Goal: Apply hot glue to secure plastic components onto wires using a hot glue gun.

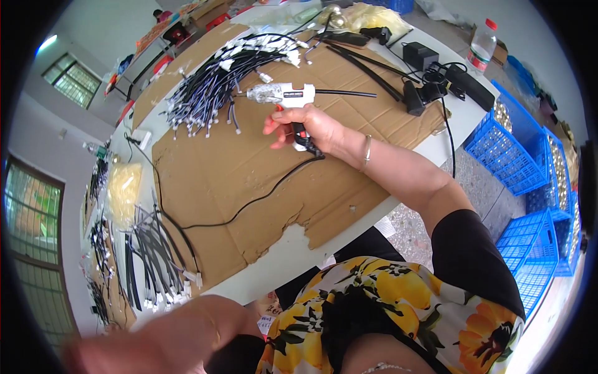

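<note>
My right hand (pixel 317 124) is wrapped round the handle of a white hot glue gun (pixel 298 95), held above the brown cardboard (pixel 249 168). A black glue stick (pixel 346 93) sticks out of its back end. The gun's nozzle points left, toward a big bundle of black cables (pixel 205 87) with white connectors. From the handle a black cord (pixel 249 204) runs left over the cardboard. My left hand (pixel 93 354) is at the lower left, smeared by motion, so its fingers cannot be made out. Near it lie grey and black cables (pixel 149 262) with white plugs.
Black power adapters (pixel 420 56) and cords sit at the right back, beside a clear bottle (pixel 483 45) with a red cap. Loose black sticks (pixel 367 68) lie on the cardboard. Blue crates (pixel 504 146) stand on the floor to the right. A yellowish plastic bag (pixel 124 193) is at left.
</note>
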`<state>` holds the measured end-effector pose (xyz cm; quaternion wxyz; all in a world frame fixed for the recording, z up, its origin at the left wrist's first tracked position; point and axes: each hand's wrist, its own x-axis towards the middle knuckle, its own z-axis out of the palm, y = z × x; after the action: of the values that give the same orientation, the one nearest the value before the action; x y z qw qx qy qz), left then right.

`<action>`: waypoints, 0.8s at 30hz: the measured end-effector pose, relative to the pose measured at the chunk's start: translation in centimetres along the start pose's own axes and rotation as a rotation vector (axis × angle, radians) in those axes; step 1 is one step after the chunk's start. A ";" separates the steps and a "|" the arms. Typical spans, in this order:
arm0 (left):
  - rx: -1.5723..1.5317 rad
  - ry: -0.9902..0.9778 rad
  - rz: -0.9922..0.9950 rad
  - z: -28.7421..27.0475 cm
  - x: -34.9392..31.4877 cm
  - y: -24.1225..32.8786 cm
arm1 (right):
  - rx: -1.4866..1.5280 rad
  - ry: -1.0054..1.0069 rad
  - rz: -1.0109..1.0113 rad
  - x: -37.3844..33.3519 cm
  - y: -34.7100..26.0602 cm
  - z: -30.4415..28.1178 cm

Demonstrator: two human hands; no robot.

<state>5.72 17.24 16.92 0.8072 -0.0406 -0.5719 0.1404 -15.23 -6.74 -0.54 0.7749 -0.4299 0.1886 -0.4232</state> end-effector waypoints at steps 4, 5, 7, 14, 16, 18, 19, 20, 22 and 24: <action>0.689 -0.207 -0.255 4.4 -8.0 -14.2 | 0.117 0.049 -0.069 -0.2 -1.6 -1.0; 0.340 -0.094 -0.739 5.9 -10.3 -18.0 | 0.106 0.051 -0.114 -1.1 -2.6 -2.2; 0.372 -0.297 -1.173 6.5 -14.5 -22.1 | 0.088 0.014 -0.151 -2.2 -4.0 -2.5; 0.730 -1.392 -0.963 5.5 -27.1 -30.4 | 0.088 0.162 -0.131 -7.0 -2.5 -3.2; 0.750 -1.453 -0.914 7.5 -28.9 -31.4 | 0.150 0.168 -0.125 -7.7 -2.4 -2.9; 0.612 -1.494 -0.682 9.2 -30.4 -32.7 | 0.194 0.165 -0.104 -7.8 -2.9 -2.9; 0.615 -1.500 -0.695 10.0 -31.4 -33.1 | 0.231 0.163 -0.105 -7.7 -3.2 -3.1; 0.673 -1.533 -0.650 11.5 -31.9 -33.0 | 0.265 0.161 -0.105 -7.8 -3.5 -3.2; 0.744 -1.565 -0.614 12.8 -33.4 -33.5 | 0.266 0.168 -0.085 -7.5 -3.8 -3.7; 0.750 -1.553 -0.474 12.9 -34.6 -34.3 | 0.248 0.191 -0.071 -7.3 -3.8 -3.8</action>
<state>-10.74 -26.29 -2.46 0.1605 0.4517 -0.8670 0.1358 -23.79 -3.74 -0.05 0.7851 -0.2953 0.1925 -0.5093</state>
